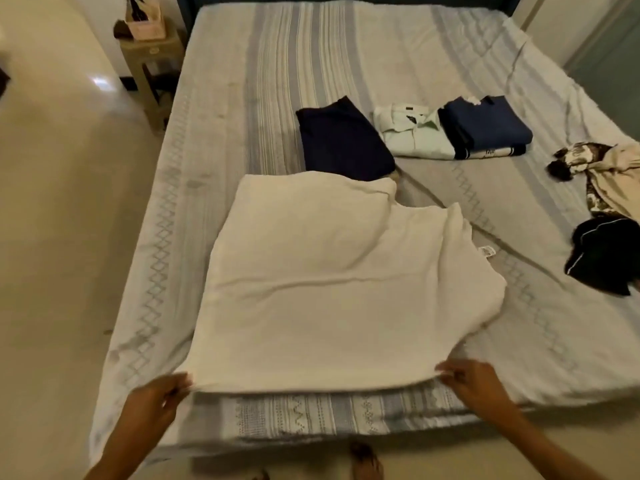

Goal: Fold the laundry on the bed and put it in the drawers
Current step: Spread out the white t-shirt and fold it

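The fingers [178, 384] of the left hand [152, 405] pinch the near left corner of a white towel [332, 292], and the fingers [446, 372] of the right hand [474, 384] pinch the near right corner, so the near edge is stretched straight between them; this probably keeps the cloth flat for the next fold. The towel lies spread on the near part of the bed [398, 64], its far side already doubled over unevenly, with a small label showing at the right edge. Beyond it, three folded pieces wait in a row: a dark navy garment [343, 140], a pale green shirt [412, 135] and a blue garment [485, 123] resting partly on the shirt, seemingly set aside for the drawers. At the right, a patterned cream garment [606, 171] and a black garment [602, 254] lie crumpled, not yet folded.
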Demonstrator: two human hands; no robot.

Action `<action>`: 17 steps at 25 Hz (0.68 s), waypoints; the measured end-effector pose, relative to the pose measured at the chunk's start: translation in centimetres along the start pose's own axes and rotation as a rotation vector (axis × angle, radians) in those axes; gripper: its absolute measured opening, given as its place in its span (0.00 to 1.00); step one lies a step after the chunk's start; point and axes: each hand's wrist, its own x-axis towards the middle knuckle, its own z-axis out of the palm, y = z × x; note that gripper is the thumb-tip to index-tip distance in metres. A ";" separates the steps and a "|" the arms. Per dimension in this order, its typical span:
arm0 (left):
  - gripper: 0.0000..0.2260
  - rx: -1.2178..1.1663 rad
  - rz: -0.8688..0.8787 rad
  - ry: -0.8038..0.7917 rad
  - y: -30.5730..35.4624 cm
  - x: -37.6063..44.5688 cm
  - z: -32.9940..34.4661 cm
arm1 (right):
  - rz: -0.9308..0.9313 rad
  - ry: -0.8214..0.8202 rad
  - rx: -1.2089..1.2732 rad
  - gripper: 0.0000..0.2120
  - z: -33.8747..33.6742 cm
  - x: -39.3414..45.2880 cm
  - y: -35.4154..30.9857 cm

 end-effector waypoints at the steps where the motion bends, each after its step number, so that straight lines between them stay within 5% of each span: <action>1: 0.22 0.003 -0.027 -0.039 -2.6 -1.4 1.7 | 0.009 -0.046 -0.028 0.22 2.4 -0.8 1.5; 4: 0.12 0.045 0.042 -0.064 -7.3 -4.9 3.8 | 0.002 -0.092 -0.039 0.17 6.3 -2.9 3.7; 7: 0.28 0.128 0.019 -0.069 -8.3 -6.1 4.3 | -0.029 -0.162 -0.074 0.13 5.6 -3.7 3.0; 10: 0.23 0.298 0.064 -0.108 -4.2 -6.6 2.9 | -0.049 -0.233 -0.035 0.09 2.8 -4.0 0.3; 14: 0.19 0.295 0.178 -0.135 5.7 -7.0 5.3 | 0.378 0.114 0.294 0.07 -1.6 1.1 3.3; 17: 0.08 0.117 0.374 -0.103 13.8 -5.6 12.9 | 0.643 0.151 0.652 0.36 -5.1 7.2 9.8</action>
